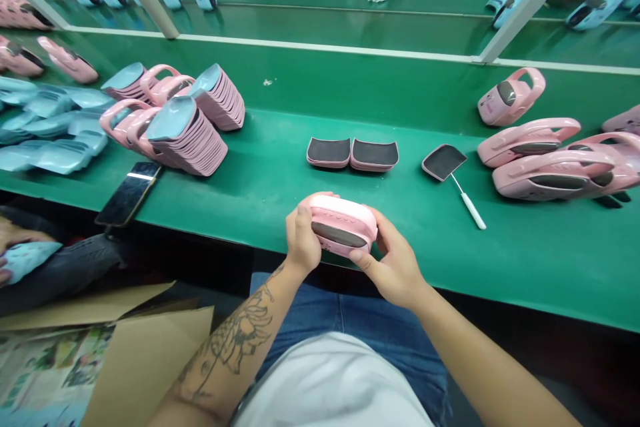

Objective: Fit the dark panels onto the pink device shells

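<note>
Pink plastic casing (343, 225) sits firmly grasped between left hand (303, 243) and right hand (393, 268), held level over the green desk (260, 177) edge, thumbs (303, 213) braced against its corners.

The single head-worn camera faces forward and down from above the person's torso (333, 380), close over the left hand (303, 240) and right hand (393, 267), across a green workbench (500, 267).

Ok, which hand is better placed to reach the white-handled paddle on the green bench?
Right, probably: the right hand holds the pink casing on the side facing the paddle, while the left hand holds the far side.
</note>
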The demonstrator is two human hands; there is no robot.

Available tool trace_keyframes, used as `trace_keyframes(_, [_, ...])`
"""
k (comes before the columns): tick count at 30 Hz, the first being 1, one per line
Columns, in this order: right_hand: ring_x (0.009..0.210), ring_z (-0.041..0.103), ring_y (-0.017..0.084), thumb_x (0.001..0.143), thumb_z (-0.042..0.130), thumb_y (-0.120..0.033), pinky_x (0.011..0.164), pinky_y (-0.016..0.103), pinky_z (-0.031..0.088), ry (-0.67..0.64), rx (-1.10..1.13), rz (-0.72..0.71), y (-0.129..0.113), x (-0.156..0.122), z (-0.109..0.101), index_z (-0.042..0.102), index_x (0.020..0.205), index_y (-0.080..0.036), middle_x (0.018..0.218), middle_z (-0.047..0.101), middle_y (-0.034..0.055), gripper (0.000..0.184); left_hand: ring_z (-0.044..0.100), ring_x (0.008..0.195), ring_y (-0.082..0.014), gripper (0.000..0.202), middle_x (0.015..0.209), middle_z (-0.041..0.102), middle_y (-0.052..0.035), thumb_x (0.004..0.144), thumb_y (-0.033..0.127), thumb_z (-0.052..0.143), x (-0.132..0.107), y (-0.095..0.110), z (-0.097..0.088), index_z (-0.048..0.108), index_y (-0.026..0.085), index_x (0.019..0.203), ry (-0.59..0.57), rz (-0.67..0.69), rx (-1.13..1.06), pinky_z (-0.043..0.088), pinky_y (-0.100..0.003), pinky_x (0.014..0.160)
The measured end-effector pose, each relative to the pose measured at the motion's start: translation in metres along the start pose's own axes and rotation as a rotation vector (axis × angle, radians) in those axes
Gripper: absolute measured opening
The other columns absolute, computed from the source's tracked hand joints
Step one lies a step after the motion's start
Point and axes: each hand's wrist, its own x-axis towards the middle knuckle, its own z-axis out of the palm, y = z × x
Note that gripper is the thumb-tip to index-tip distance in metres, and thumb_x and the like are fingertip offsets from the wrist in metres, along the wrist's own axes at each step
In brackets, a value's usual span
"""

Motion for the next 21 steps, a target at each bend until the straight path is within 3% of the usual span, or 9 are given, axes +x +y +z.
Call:
trace_keyframes(4, [0.131,0.064,0.035,0.084,0.08,-0.052,0.113,0.051,0.05,-0.013,-0.046,-0.005,0.011,-0.003,-0.002,0.048,0.153,-0.026,0.148,0.063,0.012,0.08,0.076,0.095,-0.0297,0.08,0.098,0.08,-0.0145,0.097,0.078,0.029,0.003,-0.009,-0.001,0.078,0.015,0.101,-0.019,0.027,0.066,0.058,-0.04,0.082])
trace_keyframes(8, [0.129,0.066,0.034,0.085,0.079,-0.053,0.11,0.047,0.053,0.004,-0.17,-0.118,0.014,-0.004,-0.003,0.051,0.151,-0.024,0.143,0.068,0.0111,0.076,0.076,0.084,-0.0274,0.076,0.087,0.08,-0.0131,0.1,0.073,0.031,0.001,-0.013,0.001,0.078,0.013,0.097,0.044,0.113,0.107,0.058,-0.038,0.076])
trace_keyframes(15, [0.135,0.06,0.035,0.088,0.075,-0.044,0.113,0.053,0.05,-0.029,-0.224,-0.06,-0.005,0.001,-0.012,0.046,0.153,-0.026,0.15,0.06,0.0129,0.073,0.075,0.092,-0.0284,0.072,0.095,0.08,-0.0142,0.104,0.065,0.03,-0.002,0.001,0.015,0.079,0.012,0.098,0.154,0.065,0.158,0.056,-0.039,0.08])
trace_keyframes(18, [0.126,0.066,0.035,0.081,0.079,-0.039,0.106,0.052,0.054,0.083,-0.261,-0.023,-0.016,0.011,-0.03,0.055,0.144,-0.025,0.14,0.067,0.0121,0.068,0.074,0.095,-0.0265,0.058,0.101,0.08,-0.0124,0.104,0.057,0.039,0.015,0.015,0.032,0.078,0.013,0.103,-0.006,0.117,0.164,0.056,-0.038,0.084])
trace_keyframes(20, [0.118,0.069,0.035,0.078,0.079,-0.039,0.102,0.05,0.056,0.173,-0.246,-0.039,-0.022,0.028,-0.05,0.062,0.136,-0.023,0.13,0.073,0.0108,0.063,0.073,0.098,-0.0254,0.051,0.105,0.079,-0.0122,0.106,0.051,0.041,0.037,0.025,0.047,0.077,0.014,0.107,-0.167,0.189,0.138,0.057,-0.037,0.088])
trace_keyframes(21, [0.115,0.07,0.035,0.077,0.079,-0.041,0.1,0.049,0.057,0.216,-0.218,-0.052,-0.024,0.04,-0.062,0.064,0.134,-0.022,0.126,0.074,0.0103,0.061,0.073,0.1,-0.0249,0.05,0.107,0.079,-0.0126,0.107,0.048,0.039,0.05,0.028,0.056,0.075,0.015,0.109,-0.195,0.238,0.137,0.057,-0.037,0.088])
